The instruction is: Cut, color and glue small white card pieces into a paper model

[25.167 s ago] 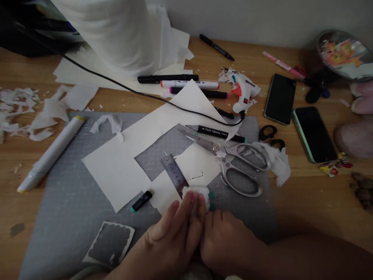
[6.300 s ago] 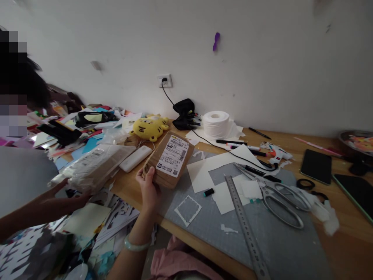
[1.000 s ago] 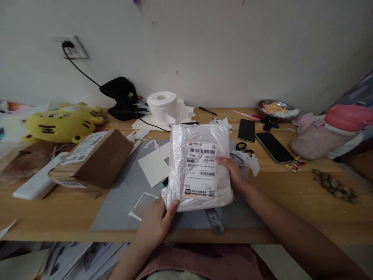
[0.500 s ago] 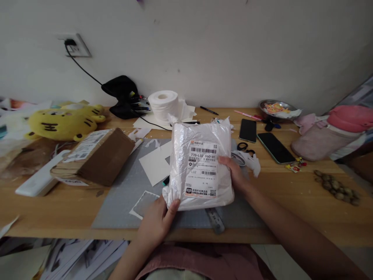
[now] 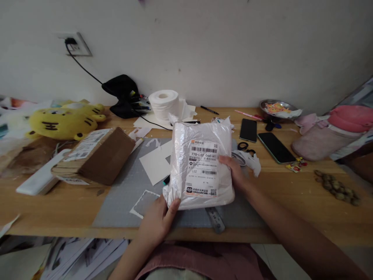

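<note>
I hold a white plastic mailer parcel (image 5: 201,163) with a printed shipping label over the grey cutting mat (image 5: 122,198). My left hand (image 5: 155,223) grips its lower left corner, thumb on top. On the parcel's right edge my right hand (image 5: 236,173) is wrapped, fingers underneath. The parcel hides the scissors and most of the metal ruler (image 5: 216,220), whose end sticks out below it.
A brown cardboard box (image 5: 96,155) lies to the left beside a white bar (image 5: 40,179) and a yellow tiger plush (image 5: 65,120). A toilet roll (image 5: 163,104), black pouch (image 5: 124,95), two phones (image 5: 248,130) (image 5: 275,147), a metal dish (image 5: 276,107) and a pink bottle (image 5: 335,132) lie around.
The parcel has stayed in both hands and barely shifted over the last second. Earlier my left hand held the brown box, which now lies on the desk.
</note>
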Motion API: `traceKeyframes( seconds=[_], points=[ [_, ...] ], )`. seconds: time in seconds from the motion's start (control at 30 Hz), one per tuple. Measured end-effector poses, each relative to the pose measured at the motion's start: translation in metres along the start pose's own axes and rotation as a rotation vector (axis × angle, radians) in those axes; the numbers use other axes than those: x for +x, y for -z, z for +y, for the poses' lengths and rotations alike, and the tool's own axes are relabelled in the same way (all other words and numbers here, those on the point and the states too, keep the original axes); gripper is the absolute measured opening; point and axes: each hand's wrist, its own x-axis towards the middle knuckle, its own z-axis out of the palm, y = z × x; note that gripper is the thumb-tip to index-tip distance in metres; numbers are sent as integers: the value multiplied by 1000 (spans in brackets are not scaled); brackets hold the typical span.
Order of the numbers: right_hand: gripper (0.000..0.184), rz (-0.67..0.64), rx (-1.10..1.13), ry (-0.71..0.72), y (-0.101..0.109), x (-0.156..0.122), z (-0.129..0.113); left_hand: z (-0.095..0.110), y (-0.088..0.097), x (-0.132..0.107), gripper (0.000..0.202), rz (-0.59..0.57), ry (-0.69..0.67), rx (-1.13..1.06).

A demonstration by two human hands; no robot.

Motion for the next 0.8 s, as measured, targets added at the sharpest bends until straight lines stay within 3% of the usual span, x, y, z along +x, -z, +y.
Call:
traceKeyframes(
  seconds=[0.3, 0.5, 0.57, 0.67, 0.8],
  points=[
    [29, 8, -38, 26, -4, -6, -4, -3, -1, 1, 59, -30, 39, -23],
    [32, 17, -27, 18, -4, -5, -4, -5, 26, 20, 52, -197, 79, -8],
    [34, 7, -30, 20, -4, -5, -4, -4, 36, 28, 52, -133, 84, -17],
    [36, -9, -29, 29, -3, -5, -4, 2, 48, 41, 52, 65, 90, -63],
    [36, -32, -22, 30, -2, -4, -2, 21, 54, 57, 48, 251, -36, -40]
  ],
)
